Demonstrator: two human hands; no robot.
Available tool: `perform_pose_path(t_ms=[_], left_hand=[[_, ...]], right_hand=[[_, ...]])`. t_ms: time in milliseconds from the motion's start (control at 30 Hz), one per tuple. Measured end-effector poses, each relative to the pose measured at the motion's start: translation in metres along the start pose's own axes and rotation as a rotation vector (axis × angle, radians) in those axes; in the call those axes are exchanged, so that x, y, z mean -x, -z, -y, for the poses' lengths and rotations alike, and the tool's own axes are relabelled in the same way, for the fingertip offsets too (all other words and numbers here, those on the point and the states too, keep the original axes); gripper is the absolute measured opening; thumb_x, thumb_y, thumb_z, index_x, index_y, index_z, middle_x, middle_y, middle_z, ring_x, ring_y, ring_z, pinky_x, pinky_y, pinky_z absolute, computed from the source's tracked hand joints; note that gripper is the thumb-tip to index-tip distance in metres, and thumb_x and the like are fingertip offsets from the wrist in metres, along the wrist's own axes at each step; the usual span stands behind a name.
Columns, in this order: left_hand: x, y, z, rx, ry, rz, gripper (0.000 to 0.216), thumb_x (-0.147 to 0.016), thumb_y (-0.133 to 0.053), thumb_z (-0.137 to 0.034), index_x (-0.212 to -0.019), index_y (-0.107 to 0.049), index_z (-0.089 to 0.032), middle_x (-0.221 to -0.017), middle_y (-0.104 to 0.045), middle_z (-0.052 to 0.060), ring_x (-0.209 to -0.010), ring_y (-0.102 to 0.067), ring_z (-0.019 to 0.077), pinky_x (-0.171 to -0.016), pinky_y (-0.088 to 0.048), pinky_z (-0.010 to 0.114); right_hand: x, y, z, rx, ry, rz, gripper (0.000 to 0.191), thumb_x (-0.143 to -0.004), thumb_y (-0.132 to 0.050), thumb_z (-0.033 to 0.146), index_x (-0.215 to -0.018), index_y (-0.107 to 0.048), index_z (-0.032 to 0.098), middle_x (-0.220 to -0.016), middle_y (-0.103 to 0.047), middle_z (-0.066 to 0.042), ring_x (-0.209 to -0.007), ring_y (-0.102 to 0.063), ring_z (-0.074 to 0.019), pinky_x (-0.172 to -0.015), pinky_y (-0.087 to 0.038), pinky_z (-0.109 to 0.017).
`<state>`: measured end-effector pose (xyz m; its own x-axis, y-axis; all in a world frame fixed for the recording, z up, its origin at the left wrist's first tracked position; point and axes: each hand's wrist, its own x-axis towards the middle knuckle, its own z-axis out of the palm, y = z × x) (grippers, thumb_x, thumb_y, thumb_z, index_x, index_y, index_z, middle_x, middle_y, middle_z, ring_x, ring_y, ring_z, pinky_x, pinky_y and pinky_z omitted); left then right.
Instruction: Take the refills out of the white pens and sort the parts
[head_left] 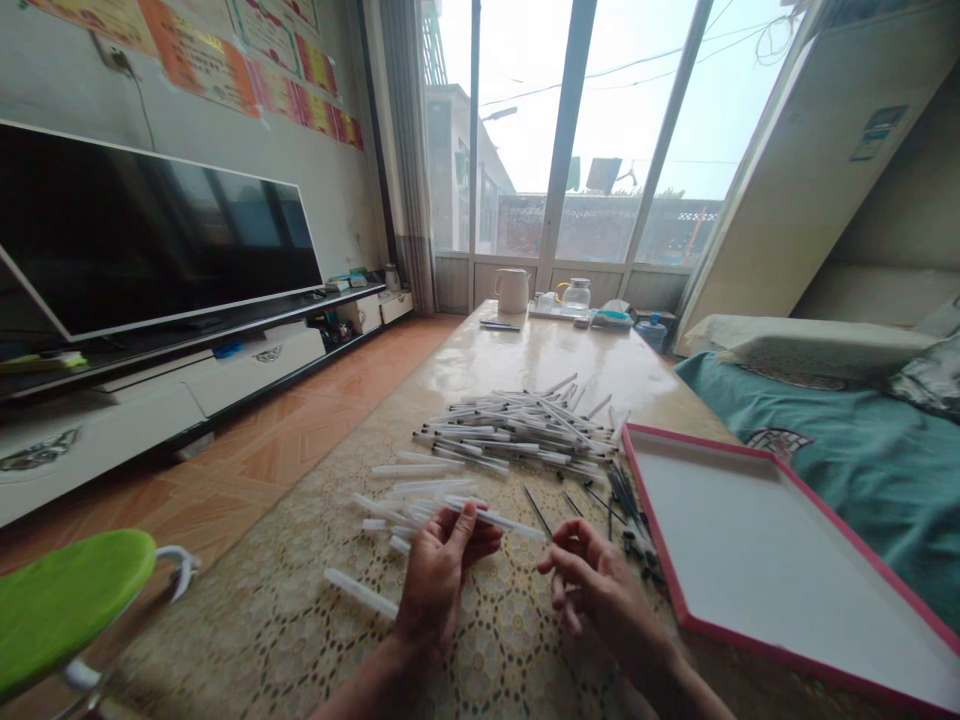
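White barrels: pen tube (499,520) was pinched in left hand (442,575), tip rightward for insertion.
Right hand (592,585): fingers curled, contents indiscernible.
Refills (626,500): beside tray (750,550), within reach.

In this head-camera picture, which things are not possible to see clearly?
- Left hand: its curled fingers hide how it grips the white tube.
- Right hand: whether it holds a thin dark refill is too small to tell.
- Tray: its near corner is cut off by the picture's edge.
- Wall posters: print is blurred.
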<state>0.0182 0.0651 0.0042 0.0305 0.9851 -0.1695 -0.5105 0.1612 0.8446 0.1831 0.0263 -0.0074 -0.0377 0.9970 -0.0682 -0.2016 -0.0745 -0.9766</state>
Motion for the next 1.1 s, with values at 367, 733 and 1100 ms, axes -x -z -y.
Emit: perform_pose_path(t_ms=[367, 733, 1100], left_hand=[[0.001, 0.001, 0.003, -0.003, 0.021, 0.050, 0.025, -0.067, -0.070, -0.031, -0.078, -0.065, -0.009, -0.061, -0.069, 0.006, -0.057, -0.065, 0.0144, -0.057, -0.053, 0.023], [-0.012, 0.015, -0.017, 0.133, -0.152, -0.317, 0.010, -0.069, -0.063, -0.015, -0.080, -0.061, -0.015, -0.070, -0.064, -0.001, -0.049, -0.061, 0.0082, -0.046, -0.050, 0.017], [-0.012, 0.016, -0.021, -0.093, -0.401, -0.394, 0.056, -0.074, -0.055, -0.014, -0.126, -0.041, -0.028, -0.138, -0.032, 0.010, -0.066, -0.067, 0.0110, -0.045, -0.051, 0.018]], right_hand=[[0.000, 0.001, 0.001, -0.024, -0.091, 0.012, 0.034, -0.074, -0.061, 0.046, -0.066, -0.044, 0.018, -0.046, -0.036, 0.011, -0.032, -0.024, -0.0002, -0.031, -0.016, -0.013], [-0.004, 0.036, 0.019, 0.101, 0.174, -0.452, 0.026, -0.074, -0.056, 0.043, -0.069, -0.044, 0.020, -0.046, -0.042, 0.009, -0.032, -0.028, -0.0041, -0.032, -0.021, -0.016], [-0.005, 0.056, 0.029, 1.467, 0.372, -0.890, 0.017, -0.082, -0.041, 0.025, -0.094, -0.049, 0.016, -0.090, -0.056, -0.009, -0.060, -0.056, -0.0175, -0.045, -0.036, -0.024]])
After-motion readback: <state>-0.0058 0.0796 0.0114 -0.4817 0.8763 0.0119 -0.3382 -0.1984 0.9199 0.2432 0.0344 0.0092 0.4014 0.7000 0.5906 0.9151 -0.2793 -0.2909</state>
